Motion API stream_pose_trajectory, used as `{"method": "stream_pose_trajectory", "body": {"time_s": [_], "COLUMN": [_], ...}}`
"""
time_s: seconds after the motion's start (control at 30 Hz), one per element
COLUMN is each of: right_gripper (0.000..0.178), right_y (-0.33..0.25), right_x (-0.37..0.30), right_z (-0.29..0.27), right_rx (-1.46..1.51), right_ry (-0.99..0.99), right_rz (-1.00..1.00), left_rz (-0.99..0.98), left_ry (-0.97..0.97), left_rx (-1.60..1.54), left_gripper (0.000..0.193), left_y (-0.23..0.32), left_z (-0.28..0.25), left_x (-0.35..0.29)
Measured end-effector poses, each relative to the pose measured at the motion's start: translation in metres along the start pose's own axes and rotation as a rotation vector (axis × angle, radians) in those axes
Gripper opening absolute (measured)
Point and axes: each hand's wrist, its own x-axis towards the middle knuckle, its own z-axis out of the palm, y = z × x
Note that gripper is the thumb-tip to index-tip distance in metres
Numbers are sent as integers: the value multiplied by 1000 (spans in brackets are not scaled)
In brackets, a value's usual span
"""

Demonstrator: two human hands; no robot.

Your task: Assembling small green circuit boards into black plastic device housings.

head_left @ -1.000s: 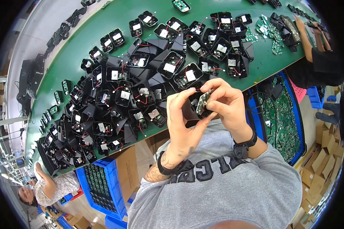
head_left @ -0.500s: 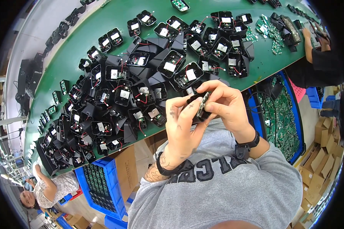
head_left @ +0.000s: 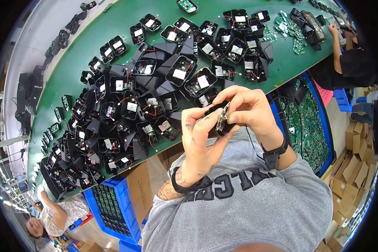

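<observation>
In front of my chest, my left hand (head_left: pixel 200 140) is closed around a small black plastic housing (head_left: pixel 221 131), thumb below and fingers along its side. A circuit board (head_left: pixel 223 118) stands tilted on edge at the housing's opening, pinched by the thumb and fingers of my right hand (head_left: pixel 253 112). My fingers hide most of both parts, so I cannot tell how far the board sits inside. Just beyond my hands, open black housings (head_left: pixel 202 81) with boards, white-topped parts and red wires lie heaped on the green table (head_left: pixel 277 75).
Loose green boards (head_left: pixel 290 31) lie at the far right of the table. A blue-rimmed bin of boards (head_left: pixel 328 140) stands at my right, a blue crate (head_left: pixel 128 206) at my lower left. Co-workers sit at both ends; cardboard boxes (head_left: pixel 350 168) are stacked at right.
The view has shifted slightly, so the table's contents appear further left. Both hands keep their grip, and the board's tilt against the housing has changed a little.
</observation>
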Motion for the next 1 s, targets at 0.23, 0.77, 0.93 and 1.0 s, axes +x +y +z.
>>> {"method": "stream_pose_trajectory", "body": {"time_s": [0.23,0.77,0.93,1.0], "right_gripper": [7,6,5,5], "right_y": [-5,16,15,15], "right_x": [0,-13,-15,-17], "right_z": [1,18,25,28], "right_rx": [44,72,62,60], "right_ry": [-35,174,215,233], "right_rz": [72,-76,-114,-116], "left_rz": [20,26,-43,-106], "left_ry": [-10,26,16,12], "left_rx": [11,136,56,-10], "left_gripper": [57,61,60,58], "left_y": [2,0,5,9], "left_z": [-2,-1,0,-2], "left_x": [0,-2,-4,-6]}}
